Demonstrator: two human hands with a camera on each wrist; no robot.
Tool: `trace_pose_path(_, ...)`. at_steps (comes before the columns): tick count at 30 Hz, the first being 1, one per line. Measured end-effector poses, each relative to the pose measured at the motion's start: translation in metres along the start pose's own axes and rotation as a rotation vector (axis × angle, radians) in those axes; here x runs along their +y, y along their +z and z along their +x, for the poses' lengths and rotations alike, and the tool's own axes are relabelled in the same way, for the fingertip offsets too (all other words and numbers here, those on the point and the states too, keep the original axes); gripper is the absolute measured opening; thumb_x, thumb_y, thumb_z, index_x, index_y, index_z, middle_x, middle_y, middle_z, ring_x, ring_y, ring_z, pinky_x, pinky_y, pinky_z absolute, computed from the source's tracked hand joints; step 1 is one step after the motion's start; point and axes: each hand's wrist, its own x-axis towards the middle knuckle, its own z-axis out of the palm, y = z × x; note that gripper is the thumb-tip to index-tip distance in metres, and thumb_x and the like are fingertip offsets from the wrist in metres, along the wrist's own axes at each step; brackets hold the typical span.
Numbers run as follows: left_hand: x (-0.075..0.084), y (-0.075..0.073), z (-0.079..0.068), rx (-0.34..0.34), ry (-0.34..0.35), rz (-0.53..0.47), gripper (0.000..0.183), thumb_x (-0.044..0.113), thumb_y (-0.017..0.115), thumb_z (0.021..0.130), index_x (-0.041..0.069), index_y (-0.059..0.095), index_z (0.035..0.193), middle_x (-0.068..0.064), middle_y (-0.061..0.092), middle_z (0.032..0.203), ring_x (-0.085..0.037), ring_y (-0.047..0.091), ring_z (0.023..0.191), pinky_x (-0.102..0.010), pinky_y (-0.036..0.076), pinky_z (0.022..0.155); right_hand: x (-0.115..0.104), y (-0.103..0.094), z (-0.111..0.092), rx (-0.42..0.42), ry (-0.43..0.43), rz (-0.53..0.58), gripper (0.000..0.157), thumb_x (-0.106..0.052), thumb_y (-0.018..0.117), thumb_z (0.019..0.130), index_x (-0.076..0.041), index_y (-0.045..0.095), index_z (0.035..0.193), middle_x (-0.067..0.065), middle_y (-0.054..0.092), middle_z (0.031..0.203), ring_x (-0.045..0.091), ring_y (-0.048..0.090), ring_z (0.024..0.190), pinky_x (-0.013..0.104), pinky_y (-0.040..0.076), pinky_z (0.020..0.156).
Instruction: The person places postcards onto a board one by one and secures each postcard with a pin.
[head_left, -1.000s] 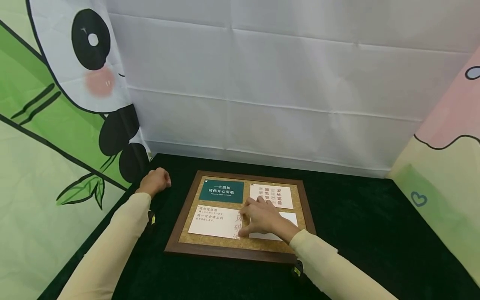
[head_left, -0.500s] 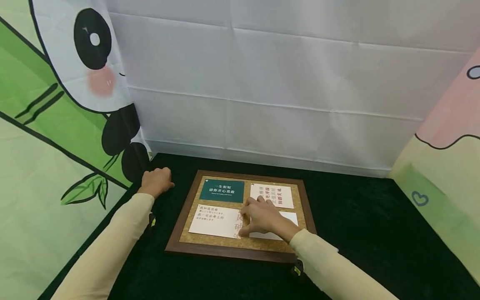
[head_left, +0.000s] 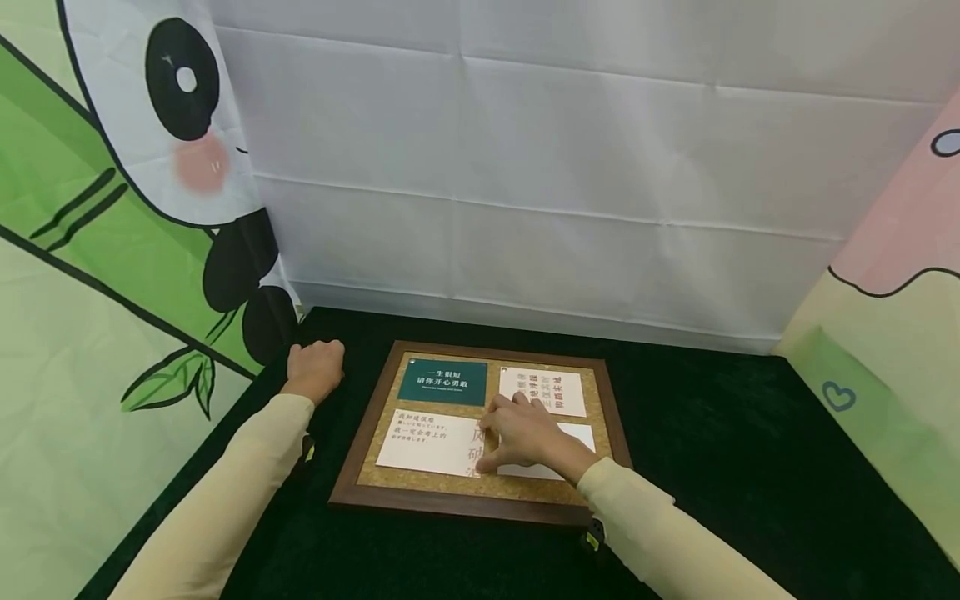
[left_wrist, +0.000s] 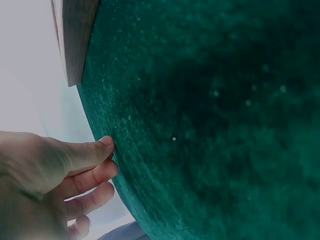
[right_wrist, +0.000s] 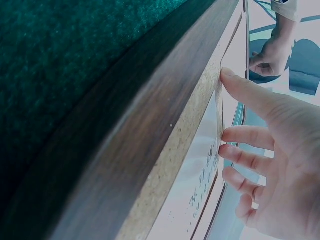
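My right hand (head_left: 521, 433) reaches over a wooden-framed cork board (head_left: 465, 502), its fingers spread apart. The thumb is at the right edge of the lower-left white card (head_left: 423, 446). In the right wrist view, the outstretched fingertips of this hand (right_wrist: 280, 150) touch the board face. Partly covered by it is the lower-right white card (head_left: 581, 433). A teal card (head_left: 442, 383) and another white card (head_left: 551, 392) fill the upper row. Left of the board, my left hand (head_left: 315, 368) hovers near the cloth, loosely curled; I see nothing in its fingers (left_wrist: 104, 170).
Dark green cloth (head_left: 720, 467) covers the table around the board. Behind stands a pale folded backdrop (head_left: 525, 167), with a cartoon panda panel (head_left: 112, 275) at left and a pink-and-cream panel (head_left: 892, 358) at right.
My left hand has shifted slightly and turned at the wrist beside the board. The right hand stays in the same place, and the cards have not moved.
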Motion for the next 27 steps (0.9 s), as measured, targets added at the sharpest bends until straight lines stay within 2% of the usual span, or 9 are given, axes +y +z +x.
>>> trace_pose_path(5, -0.002, 0.001, -0.003, -0.027, -0.013, -0.045, 0.011, 0.010, 0.062, 0.094, 0.000, 0.064, 0.096, -0.021, 0.062, 0.095, -0.035, 0.055, 0.083, -0.053, 0.038, 0.077, -0.001, 0.000, 0.000, 0.000, 0.000, 0.004, 0.062, -0.056, 0.080, 0.072, -0.018, 0.070, 0.120, -0.002, 0.058, 0.120, 0.017, 0.045, 0.091, 0.032, 0.035, 0.071)
trace_pose_path(11, -0.002, 0.000, -0.008, -0.023, -0.038, -0.115, 0.014, 0.010, 0.059, 0.095, -0.003, 0.064, 0.099, -0.027, 0.047, 0.112, -0.043, 0.041, 0.099, -0.055, 0.033, 0.081, -0.001, 0.000, 0.000, -0.007, 0.004, -0.002, 0.061, -0.056, 0.080, 0.072, -0.018, 0.071, 0.119, -0.002, 0.058, 0.121, 0.017, 0.045, 0.092, 0.032, 0.035, 0.071)
trace_pose_path(16, -0.001, -0.004, -0.011, -0.039, -0.055, -0.172, 0.018, 0.010, 0.054, 0.097, -0.003, 0.065, 0.100, -0.029, 0.040, 0.123, -0.046, 0.037, 0.108, -0.061, 0.032, 0.089, -0.001, 0.001, 0.001, -0.005, 0.003, -0.012, 0.058, -0.057, 0.080, 0.072, -0.019, 0.071, 0.116, -0.002, 0.058, 0.121, 0.018, 0.045, 0.092, 0.033, 0.035, 0.071)
trace_pose_path(22, 0.002, -0.010, -0.012, -0.097, -0.052, -0.294, 0.022, 0.012, 0.051, 0.098, 0.002, 0.069, 0.090, -0.032, 0.024, 0.146, -0.054, 0.025, 0.132, -0.068, 0.027, 0.101, 0.000, 0.002, 0.001, -0.003, 0.004, -0.010, 0.055, -0.057, 0.080, 0.072, -0.020, 0.073, 0.111, -0.002, 0.058, 0.119, 0.018, 0.045, 0.092, 0.033, 0.035, 0.071)
trace_pose_path(27, 0.008, -0.011, -0.014, -0.114, -0.032, -0.378, 0.022, 0.011, 0.052, 0.097, 0.000, 0.067, 0.086, -0.034, 0.020, 0.150, -0.055, 0.021, 0.137, -0.071, 0.025, 0.104, -0.001, 0.001, 0.001, -0.003, 0.005, -0.006, 0.056, -0.057, 0.080, 0.072, -0.020, 0.073, 0.113, -0.002, 0.058, 0.118, 0.017, 0.045, 0.091, 0.032, 0.035, 0.071)
